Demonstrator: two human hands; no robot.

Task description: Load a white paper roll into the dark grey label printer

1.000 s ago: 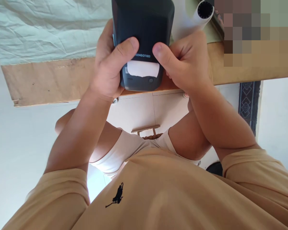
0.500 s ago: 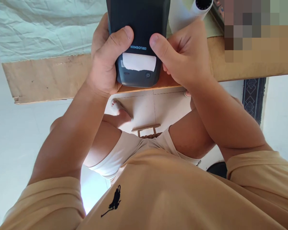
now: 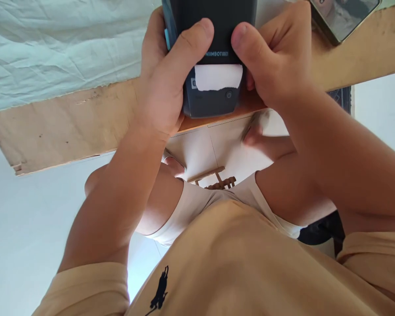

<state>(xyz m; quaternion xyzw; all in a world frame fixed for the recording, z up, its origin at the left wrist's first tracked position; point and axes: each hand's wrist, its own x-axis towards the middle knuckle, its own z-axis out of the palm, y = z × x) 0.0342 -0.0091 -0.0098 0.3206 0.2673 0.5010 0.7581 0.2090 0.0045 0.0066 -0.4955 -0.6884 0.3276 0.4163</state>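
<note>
A dark label printer (image 3: 230,26) marked NIIMBOT is held at the table's near edge, its top running out of view. From its slot sticks a short white paper strip (image 3: 219,77) with an uneven edge. My left hand (image 3: 167,70) grips the printer's left side, thumb lying on the top cover. On the opposite side my right hand (image 3: 278,57) is closed round the printer, its thumb also pressed on the cover. The fingers of both hands are mostly hidden beside and under the printer. A power button (image 3: 228,94) shows below the paper.
Pale green cloth (image 3: 66,48) covers the wooden table (image 3: 72,127), whose bare front edge shows. A phone-like device with a shiny screen (image 3: 345,17) lies at the upper right. Below the table are my legs and a wooden stool (image 3: 213,175).
The view has shifted and turned, so hands and printer appear further right. Both hands keep hold of the printer. The white roll at the upper right is mostly out of sight now.
</note>
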